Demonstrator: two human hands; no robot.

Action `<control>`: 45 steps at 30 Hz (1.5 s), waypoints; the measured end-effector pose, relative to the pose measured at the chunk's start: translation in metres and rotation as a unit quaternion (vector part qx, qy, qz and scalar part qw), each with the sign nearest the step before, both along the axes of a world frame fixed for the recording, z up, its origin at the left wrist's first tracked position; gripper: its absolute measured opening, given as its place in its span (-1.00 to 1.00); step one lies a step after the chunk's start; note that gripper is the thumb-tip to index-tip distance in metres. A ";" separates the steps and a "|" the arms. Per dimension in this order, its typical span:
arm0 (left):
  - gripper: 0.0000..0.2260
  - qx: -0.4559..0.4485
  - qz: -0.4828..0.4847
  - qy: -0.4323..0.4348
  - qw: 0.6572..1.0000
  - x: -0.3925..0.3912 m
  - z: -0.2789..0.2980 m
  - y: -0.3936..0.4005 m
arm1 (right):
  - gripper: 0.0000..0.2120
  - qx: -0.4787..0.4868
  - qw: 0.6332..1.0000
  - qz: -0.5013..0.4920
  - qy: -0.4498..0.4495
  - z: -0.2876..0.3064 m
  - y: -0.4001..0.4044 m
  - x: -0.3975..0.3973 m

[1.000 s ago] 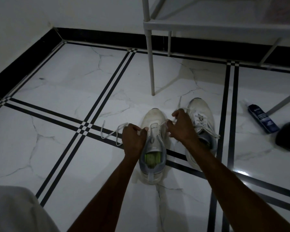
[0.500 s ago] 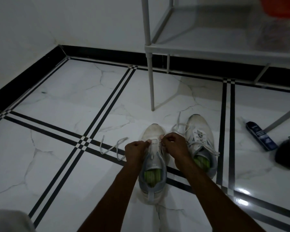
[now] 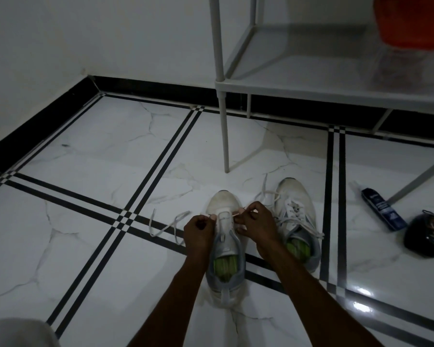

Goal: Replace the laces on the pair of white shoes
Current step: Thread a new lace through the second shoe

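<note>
Down on the white marble floor (image 3: 90,156), 2 white shoes stand side by side with their toes pointing toward the far wall, just short of the front leg of a grey metal rack (image 3: 223,136). Both hands work at the left shoe (image 3: 224,246), which sits over a pair of black floor stripes and has a green insole showing in its opening. At this shoe's left side the left hand (image 3: 198,232) has its fingers curled tight, pinching the white lace (image 3: 166,225); the lace's loose length loops out across the floor to the left of the shoe. On the other side the right hand (image 3: 257,225) has its fingertips drawn together, pinching the other end of the lace just beside the lowest eyelets near the toe. Only that lowest part of the tongue carries lacing; the rest of the tongue is bare. Just to the right stands the right shoe (image 3: 297,211), fully laced, its loose ends trailing out onto the floor beside it. Toward the floor's right edge lies a dark blue tube (image 3: 381,212), and just beside it a round black object (image 3: 426,234). An orange container (image 3: 411,23) sits on the rack's shelf at the upper right.
</note>
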State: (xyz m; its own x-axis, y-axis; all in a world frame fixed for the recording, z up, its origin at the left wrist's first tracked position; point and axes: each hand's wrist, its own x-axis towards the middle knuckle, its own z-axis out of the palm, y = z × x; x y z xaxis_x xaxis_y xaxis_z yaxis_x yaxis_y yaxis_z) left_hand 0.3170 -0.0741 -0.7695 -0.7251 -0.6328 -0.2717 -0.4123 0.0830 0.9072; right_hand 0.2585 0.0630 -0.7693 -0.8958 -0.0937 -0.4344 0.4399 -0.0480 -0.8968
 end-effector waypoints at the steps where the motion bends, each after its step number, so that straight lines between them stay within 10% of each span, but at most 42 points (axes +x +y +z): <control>1: -0.78 0.009 0.001 0.003 1.000 0.000 -0.001 0.000 | -0.83 -0.006 1.000 -0.002 0.000 0.000 0.001 0.001; 22: -0.80 0.112 -0.006 -0.025 0.993 -0.009 0.041 0.007 | -0.93 0.061 0.996 0.048 0.043 0.025 0.001 -0.002; 29: -0.74 0.056 -0.043 0.023 0.997 -0.032 0.094 -0.005 | -0.78 -0.047 0.996 0.070 -0.042 0.107 -0.013 -0.020; 45: -0.73 0.032 -0.075 0.160 0.984 -0.083 0.206 -0.014 | -0.75 0.047 0.981 0.058 0.176 0.217 -0.044 -0.061</control>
